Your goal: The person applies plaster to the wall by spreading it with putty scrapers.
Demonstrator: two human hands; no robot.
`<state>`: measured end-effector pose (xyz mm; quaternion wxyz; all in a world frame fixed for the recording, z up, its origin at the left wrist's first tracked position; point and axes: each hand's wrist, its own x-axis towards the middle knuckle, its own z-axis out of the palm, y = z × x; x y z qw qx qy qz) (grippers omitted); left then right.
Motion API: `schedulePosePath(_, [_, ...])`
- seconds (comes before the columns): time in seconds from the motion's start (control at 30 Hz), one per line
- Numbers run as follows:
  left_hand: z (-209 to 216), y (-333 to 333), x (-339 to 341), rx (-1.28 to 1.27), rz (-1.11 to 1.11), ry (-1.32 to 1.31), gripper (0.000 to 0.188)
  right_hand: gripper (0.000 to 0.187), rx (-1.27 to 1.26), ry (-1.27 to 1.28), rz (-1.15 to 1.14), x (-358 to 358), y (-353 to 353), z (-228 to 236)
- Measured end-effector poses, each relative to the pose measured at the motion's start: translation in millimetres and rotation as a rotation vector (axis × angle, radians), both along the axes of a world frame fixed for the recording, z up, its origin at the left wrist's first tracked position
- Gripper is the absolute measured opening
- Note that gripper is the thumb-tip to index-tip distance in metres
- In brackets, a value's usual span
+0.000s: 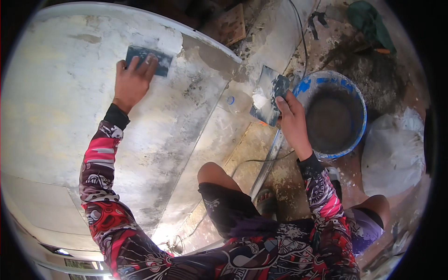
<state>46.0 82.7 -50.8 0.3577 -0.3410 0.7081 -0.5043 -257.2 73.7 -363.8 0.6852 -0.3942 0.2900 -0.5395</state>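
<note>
My left hand (pixel 130 86) is closed on a dark flat putty scraper (pixel 162 61), its fingers pressed over the back. The blade lies against the pale, patchy wall (pixel 144 121), near a grey-brown bare strip at its upper edge. Closer to the bucket, my right hand (pixel 295 123) grips a second, wider putty knife (pixel 267 77) by its dark handle. A lump of white putty (pixel 261 99) sits on that blade. The second knife is held apart from the first.
A blue-rimmed bucket (pixel 362 119), dark inside, stands right of my right hand. Beyond it lies a white plastic bag (pixel 394 156). A clear bottle (pixel 240 101) with a blue cap, a metal bar (pixel 267 173), a black cable (pixel 304 42) and green cloth (pixel 366 23) are also around.
</note>
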Motion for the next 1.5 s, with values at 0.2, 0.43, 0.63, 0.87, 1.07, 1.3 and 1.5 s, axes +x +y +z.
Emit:
schedulePosePath(0.2, [37,-19,-29,-0.146,-0.089,0.066,0.049,0.026,0.043,0.006,-0.004,-3,4,11])
schedulePosePath(0.43, [42,-40,-25,-0.443,-0.053,0.034,0.035,0.024,0.024,0.023,-0.008,-2,5,12])
schedulePosePath(0.63, [30,-41,-15,-0.567,-0.028,0.049,0.033,0.024,0.072,0.012,0.010,-3,4,13])
schedulePosePath(0.87, [-19,-38,-12,-0.454,-0.008,0.065,0.037,0.024,0.057,0.026,0.018,0,1,2])
schedulePosePath(1.07, [-60,-27,-5,-0.296,0.064,0.093,0.045,0.025,0.073,0.058,0.018,-1,2,5])
schedulePosePath(1.3, [-102,-11,-1,-0.142,0.125,0.135,0.047,0.026,0.038,0.030,0.018,1,4,3])
schedulePosePath(1.5, [-95,1,-18,0.048,0.086,0.179,0.037,0.026,0.088,0.035,0.028,-1,2,-1])
